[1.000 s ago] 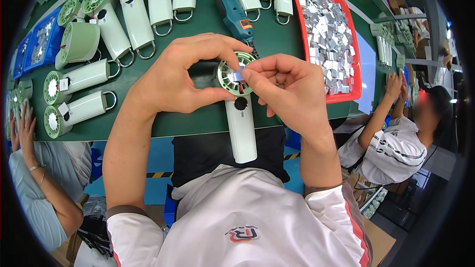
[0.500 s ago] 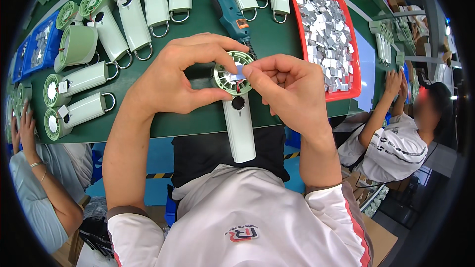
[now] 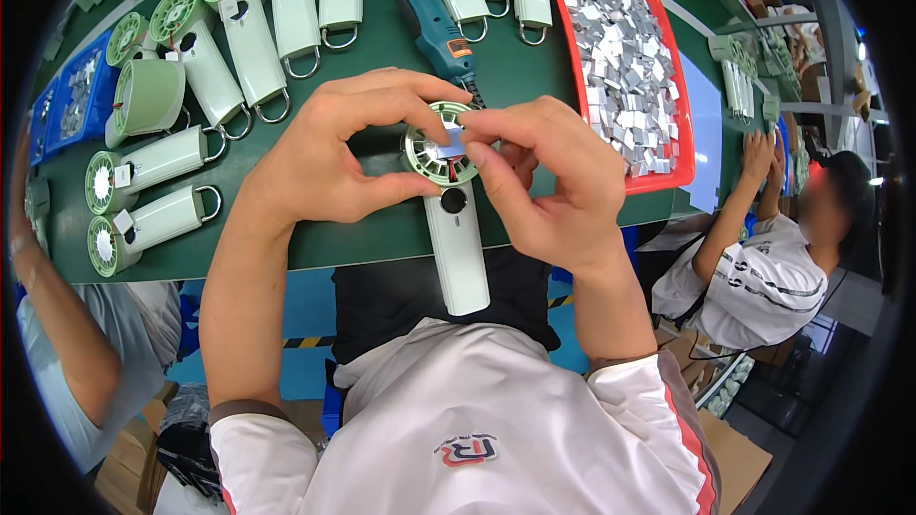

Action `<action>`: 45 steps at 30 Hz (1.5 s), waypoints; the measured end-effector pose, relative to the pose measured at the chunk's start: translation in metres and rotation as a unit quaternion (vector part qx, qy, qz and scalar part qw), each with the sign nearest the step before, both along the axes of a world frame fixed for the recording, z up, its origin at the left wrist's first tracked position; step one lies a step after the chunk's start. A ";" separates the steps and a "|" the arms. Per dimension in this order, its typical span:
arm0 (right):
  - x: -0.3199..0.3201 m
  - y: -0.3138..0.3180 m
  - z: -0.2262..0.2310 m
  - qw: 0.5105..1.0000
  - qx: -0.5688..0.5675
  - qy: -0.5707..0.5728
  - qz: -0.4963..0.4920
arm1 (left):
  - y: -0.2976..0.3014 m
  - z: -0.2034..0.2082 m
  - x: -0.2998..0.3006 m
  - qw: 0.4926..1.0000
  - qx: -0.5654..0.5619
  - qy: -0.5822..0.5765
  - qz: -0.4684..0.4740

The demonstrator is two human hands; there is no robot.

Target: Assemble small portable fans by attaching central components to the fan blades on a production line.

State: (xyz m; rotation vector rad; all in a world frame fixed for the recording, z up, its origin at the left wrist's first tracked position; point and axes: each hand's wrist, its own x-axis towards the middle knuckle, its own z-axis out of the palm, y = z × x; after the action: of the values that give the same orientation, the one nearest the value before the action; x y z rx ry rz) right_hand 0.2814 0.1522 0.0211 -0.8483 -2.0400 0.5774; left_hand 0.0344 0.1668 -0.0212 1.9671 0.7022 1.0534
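Note:
A pale green handheld fan [image 3: 456,253] with a round slatted head lies at the table's front edge, its handle pointing toward me. My left hand [image 3: 329,148] is closed on the fan's head, thumb at the near rim and fingers curled over the far side. On the open head sits a small bluish-silver square pad [image 3: 452,143]. The left index fingertip touches the pad's left side. From the right, my right hand [image 3: 549,172] has thumb and index finger at the pad's right edge and upper corner, its other fingers curled behind. Red wire shows inside the head.
Similar fans [image 3: 253,48] with metal loops stand in rows at the back and left. A teal power tool [image 3: 429,19] lies beyond my hands. Right of it, a red tray [image 3: 689,148] holds many silver squares; blue bins [image 3: 81,95] are far left. People sit either side.
My right index finger has risen and shifted toward the pad's upper corner, apart from the thumb. The fan and left hand barely moved. The person at left has drawn an arm back.

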 end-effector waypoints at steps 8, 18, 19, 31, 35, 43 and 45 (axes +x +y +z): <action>0.001 0.005 -0.013 0.994 0.101 -0.012 0.041 | 0.002 0.000 0.000 1.000 0.006 0.001 -0.002; 0.001 0.006 -0.010 0.995 0.076 -0.016 0.055 | 0.001 -0.003 0.002 1.000 0.001 -0.013 0.012; 0.001 0.005 -0.010 0.995 0.076 -0.016 0.055 | 0.001 -0.003 0.002 1.000 0.001 -0.013 0.013; 0.001 0.002 -0.010 0.998 0.049 -0.010 0.035 | 0.002 0.001 0.000 1.000 -0.021 -0.002 0.002; 0.002 0.001 -0.010 0.999 0.032 0.003 0.032 | 0.002 0.002 0.000 1.000 -0.015 0.004 0.000; 0.006 0.000 -0.011 0.999 0.026 0.039 0.019 | 0.002 0.003 0.003 1.000 -0.015 -0.002 -0.001; 0.009 -0.003 -0.010 0.999 0.026 0.032 0.011 | 0.004 0.007 0.004 0.999 -0.043 0.015 -0.004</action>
State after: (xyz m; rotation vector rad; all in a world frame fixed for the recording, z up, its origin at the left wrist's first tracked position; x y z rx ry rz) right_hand 0.2900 0.1488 0.0110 -0.7688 -1.9997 0.5552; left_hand 0.0386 0.1705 -0.0144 1.9143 0.7426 0.9747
